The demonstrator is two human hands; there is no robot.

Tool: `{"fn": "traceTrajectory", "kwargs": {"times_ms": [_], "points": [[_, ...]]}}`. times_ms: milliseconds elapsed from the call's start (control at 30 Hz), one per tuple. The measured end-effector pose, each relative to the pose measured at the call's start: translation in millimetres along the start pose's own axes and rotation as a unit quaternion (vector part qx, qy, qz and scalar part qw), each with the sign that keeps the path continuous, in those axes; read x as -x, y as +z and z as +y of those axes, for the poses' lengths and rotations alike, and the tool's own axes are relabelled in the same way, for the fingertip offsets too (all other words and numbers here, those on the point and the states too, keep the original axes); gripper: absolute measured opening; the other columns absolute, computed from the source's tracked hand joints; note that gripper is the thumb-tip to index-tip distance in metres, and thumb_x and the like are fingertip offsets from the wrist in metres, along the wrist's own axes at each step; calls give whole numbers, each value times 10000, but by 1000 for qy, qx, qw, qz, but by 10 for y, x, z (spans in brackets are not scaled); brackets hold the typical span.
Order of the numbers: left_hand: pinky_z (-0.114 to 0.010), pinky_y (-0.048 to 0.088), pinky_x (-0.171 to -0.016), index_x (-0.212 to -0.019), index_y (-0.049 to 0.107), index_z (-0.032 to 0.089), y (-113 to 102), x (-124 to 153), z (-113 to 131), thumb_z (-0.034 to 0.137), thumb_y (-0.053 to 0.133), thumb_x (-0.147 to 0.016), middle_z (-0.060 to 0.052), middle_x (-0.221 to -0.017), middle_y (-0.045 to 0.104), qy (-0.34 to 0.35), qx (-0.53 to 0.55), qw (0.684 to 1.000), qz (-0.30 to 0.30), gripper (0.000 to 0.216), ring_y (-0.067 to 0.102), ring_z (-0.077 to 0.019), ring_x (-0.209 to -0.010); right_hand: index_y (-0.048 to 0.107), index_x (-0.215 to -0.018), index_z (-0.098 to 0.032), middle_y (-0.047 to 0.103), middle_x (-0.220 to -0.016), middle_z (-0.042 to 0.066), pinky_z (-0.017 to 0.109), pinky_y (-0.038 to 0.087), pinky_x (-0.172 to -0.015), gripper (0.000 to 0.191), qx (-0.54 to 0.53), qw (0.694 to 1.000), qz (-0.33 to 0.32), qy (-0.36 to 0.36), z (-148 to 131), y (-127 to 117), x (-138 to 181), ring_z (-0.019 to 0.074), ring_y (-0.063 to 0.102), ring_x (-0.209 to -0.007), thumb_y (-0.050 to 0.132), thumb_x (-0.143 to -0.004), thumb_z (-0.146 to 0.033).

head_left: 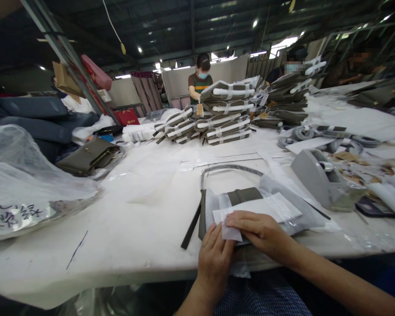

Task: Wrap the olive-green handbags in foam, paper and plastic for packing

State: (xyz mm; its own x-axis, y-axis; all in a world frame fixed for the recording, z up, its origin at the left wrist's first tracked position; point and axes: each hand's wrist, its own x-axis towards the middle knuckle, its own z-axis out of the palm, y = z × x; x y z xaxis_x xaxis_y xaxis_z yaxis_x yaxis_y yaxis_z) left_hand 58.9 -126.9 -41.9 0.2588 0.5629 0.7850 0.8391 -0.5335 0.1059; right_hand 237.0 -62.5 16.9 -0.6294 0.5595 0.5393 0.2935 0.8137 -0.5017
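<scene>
A dark olive handbag (245, 195) lies flat near the table's front edge, partly wrapped in white sheeting. Its wrapped handle (232, 167) arches on the table behind it, and a dark strap end (191, 227) sticks out at the left. Across the bag runs a folded white sheet (266, 208). My left hand (215, 254) grips the bag's near edge, fingers together and thumb hidden. Beside it, my right hand (261, 230) has its fingers closed on a small piece of white tissue paper (233, 234), pressed against the bag. The two hands almost touch.
A grey tape dispenser (319, 177) and a dark phone (375, 207) sit to the right. Stacked wrapped bags (228, 114) and coiled grey straps (325, 136) lie farther back. At left are a plastic sack (29, 171) and another handbag (88, 156). A person (199, 83) stands behind the stack.
</scene>
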Motion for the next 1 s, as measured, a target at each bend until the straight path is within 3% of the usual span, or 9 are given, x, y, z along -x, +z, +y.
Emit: {"fn": "traceTrajectory", "kwargs": {"times_ms": [233, 367, 433, 500, 600, 700, 800, 900, 1000], "points": [[-365, 548, -988, -1169, 586, 124, 30, 109, -30, 348, 590, -947, -158, -1210, 658, -42, 43, 997, 44, 315, 611, -226, -1181, 614, -1299, -255, 703, -1191, 61, 414, 503, -1073, 426, 39, 995, 28, -84, 14, 48, 266, 181, 653, -1134, 497, -934, -70], [-380, 545, -971, -1278, 555, 128, 0, 70, -35, 383, 543, -965, -185, -1348, 583, -28, 44, 998, 30, 404, 553, -253, -1261, 656, -1214, -224, 717, -1156, 71, 384, 530, -1038, 298, 69, 992, -13, -104, -122, -47, 276, 187, 675, -1088, 551, -946, -145], [-385, 522, -998, -1336, 542, 148, -28, 36, -35, 348, 485, -998, -132, -1331, 616, -6, 35, 999, 7, 397, 563, -240, -1245, 696, -1080, -239, 754, -1006, 32, 350, 538, -1021, 182, 53, 994, -49, -88, -176, -154, 195, 164, 718, -924, 578, -947, -197], [-389, 495, -1028, -1356, 543, 170, -53, 15, -31, 267, 449, -1015, -78, -1304, 645, 10, 22, 1000, -10, 367, 553, -234, -1255, 711, -967, -254, 757, -872, 0, 343, 537, -1007, 159, 60, 996, -40, -44, -145, -259, 44, 154, 718, -800, 553, -963, -233], [-396, 477, -1045, -1355, 551, 173, -71, 14, -25, 188, 444, -1004, -57, -1324, 633, 20, 4, 1000, -16, 367, 501, -247, -1317, 707, -1069, -236, 747, -1046, 38, 414, 478, -1056, 231, 136, 988, -28, 61, 94, -329, -263, 209, 694, -982, 497, -983, -282], [-379, 460, -1069, -1355, 548, 158, -71, 29, -29, 170, 451, -998, -54, -1345, 617, 31, -3, 999, -23, 370, 503, -226, -1318, 660, -1212, -178, 660, -1267, 110, 486, 419, -1076, 319, 195, 956, -154, 152, 394, -268, -540, 286, 599, -1187, 485, -976, -305], [-367, 426, -1111, -1359, 538, 151, -66, 48, -39, 161, 434, -1003, -43, -1363, 603, 37, -2, 999, -21, 371, 510, -198, -1312, 673, -1179, -181, 670, -1243, 120, 527, 332, -1117, 335, 202, 928, -265, 169, 531, -136, -711, 284, 604, -1174, 405, -1006, -282], [-390, 384, -1152, -1362, 534, 154, -48, 69, -45, 161, 410, -1011, -34, -1377, 590, 39, 1, 999, -18, 373, 478, -198, -1343, 701, -1090, -193, 708, -1162, 105, 558, 219, -1161, 365, 197, 920, -303, 154, 496, -2, -807, 261, 630, -1129, 345, -1023, -243], [-414, 381, -1158, -1366, 529, 143, -17, 80, -43, 156, 414, -1007, -34, -1393, 574, 36, -4, 999, -19, 377, 449, -217, -1366, 709, -1051, -166, 721, -1116, 118, 569, 219, -1153, 363, 205, 919, -306, 138, 421, 117, -875, 263, 646, -1100, 352, -1020, -225]]}}
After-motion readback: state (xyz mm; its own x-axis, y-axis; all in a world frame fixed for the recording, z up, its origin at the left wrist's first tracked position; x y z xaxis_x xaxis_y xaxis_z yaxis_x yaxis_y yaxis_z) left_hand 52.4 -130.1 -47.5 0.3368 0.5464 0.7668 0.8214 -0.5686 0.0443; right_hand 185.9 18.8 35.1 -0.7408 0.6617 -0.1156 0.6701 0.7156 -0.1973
